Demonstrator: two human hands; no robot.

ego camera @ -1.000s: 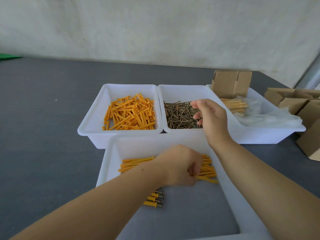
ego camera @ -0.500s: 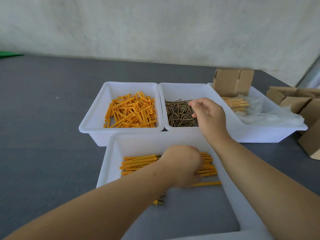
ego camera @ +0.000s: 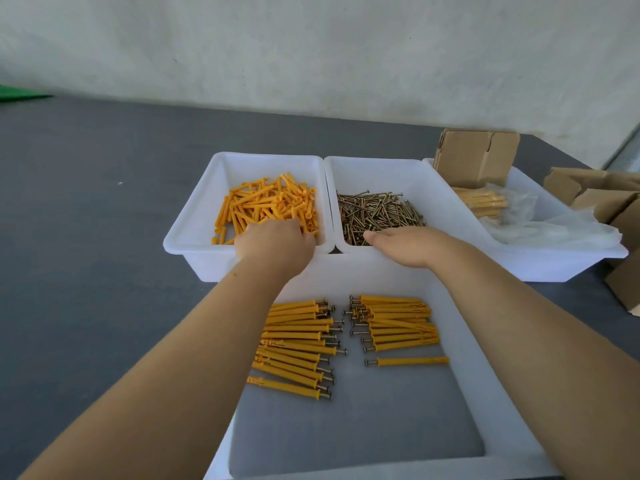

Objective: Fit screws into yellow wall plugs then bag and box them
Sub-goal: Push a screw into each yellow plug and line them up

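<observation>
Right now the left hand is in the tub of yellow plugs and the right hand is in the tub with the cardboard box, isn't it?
Not quite. The head view shows the right hand reaching into the tub of screws, not the one with the cardboard box. The left hand is indeed in the tub of yellow plugs.

1 head-worn wide-angle view, looking forward and down from just above the person's forearms. It's sitting close over the near white tray (ego camera: 464, 344), facing across the grey table (ego camera: 86, 237) toward the pale wall (ego camera: 311, 53) behind. No 2nd view.
</observation>
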